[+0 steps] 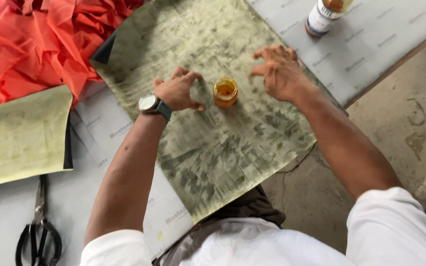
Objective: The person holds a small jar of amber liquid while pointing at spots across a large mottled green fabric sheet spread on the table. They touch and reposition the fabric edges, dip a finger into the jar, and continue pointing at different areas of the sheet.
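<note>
From the head camera, looking down over the person's own arms, a large olive-green sheet [208, 123], streaked and blotched with darker smears, lies spread over pale grey printed underlay sheets [366, 44] on the floor. At its middle stands a small open glass jar of amber liquid [225, 91]. The left hand [179, 91], with a white-faced wristwatch [149, 103] on a dark green strap, sits at nine o'clock of the jar, fingers curled and tips pressed to the sheet, grasping nothing. The right hand [278, 71] is at two o'clock of the jar, fingers spread and clawed, tips on or just above the sheet, also holding nothing; neither hand touches the jar. The smears cover most of the sheet, heaviest toward the near corner at six o'clock, so I judge the spreading of the liquid to be well along, though the patches are uneven and paler areas remain at the far edge. A second olive sheet with a dark underside [20, 133], at nine o'clock, looks only faintly marked, so perhaps untreated. Black-handled scissors [38, 226] lie at seven o'clock, crumpled orange fabric [30, 39] at ten o'clock, and a white-labelled brown bottle [324, 17] stands at one o'clock.
</note>
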